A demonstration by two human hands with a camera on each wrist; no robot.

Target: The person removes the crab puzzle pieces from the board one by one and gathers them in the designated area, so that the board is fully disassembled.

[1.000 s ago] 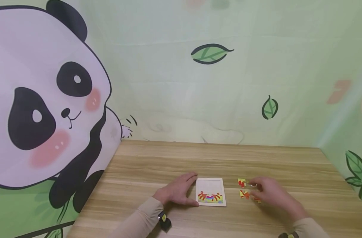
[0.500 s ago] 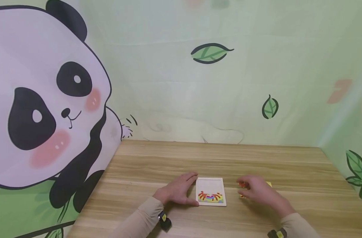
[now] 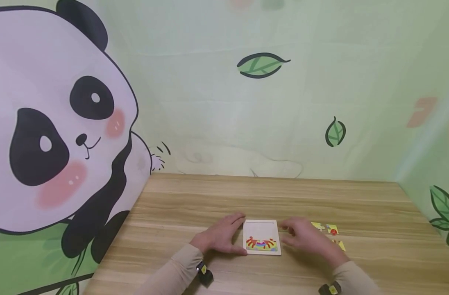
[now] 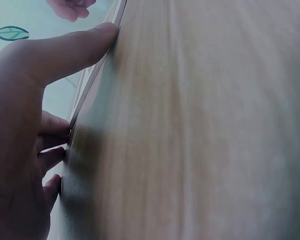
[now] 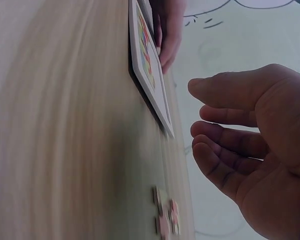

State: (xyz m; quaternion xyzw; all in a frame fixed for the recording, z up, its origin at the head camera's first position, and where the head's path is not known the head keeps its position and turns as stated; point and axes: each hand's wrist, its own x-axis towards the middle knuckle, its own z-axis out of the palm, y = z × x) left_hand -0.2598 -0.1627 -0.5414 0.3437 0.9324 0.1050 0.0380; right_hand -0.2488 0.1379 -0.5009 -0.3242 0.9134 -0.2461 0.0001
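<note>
A white-rimmed jigsaw puzzle tray (image 3: pixel 261 229) lies flat on the wooden table, with a strip of red, yellow and rainbow pieces along its near side. At the tray's left edge rests my left hand (image 3: pixel 221 237), thumb at the near corner and fingers at the far one. Just right of the tray hovers my right hand (image 3: pixel 305 235); in the right wrist view its fingers (image 5: pixel 230 140) are loosely bent, apart from the thumb, with no piece visible between them. Loose puzzle pieces (image 3: pixel 332 229) lie behind that hand, which may hide others.
The wooden table (image 3: pixel 209 196) reaches back to a pale green cloth backdrop (image 3: pixel 209 102) printed with a panda (image 3: pixel 47 82) and leaves. Black wrist cameras are strapped at both cuffs.
My right hand has moved left from over the loose pieces to beside the tray, uncovering several pieces behind it. The left hand and the tray stay where they were.
</note>
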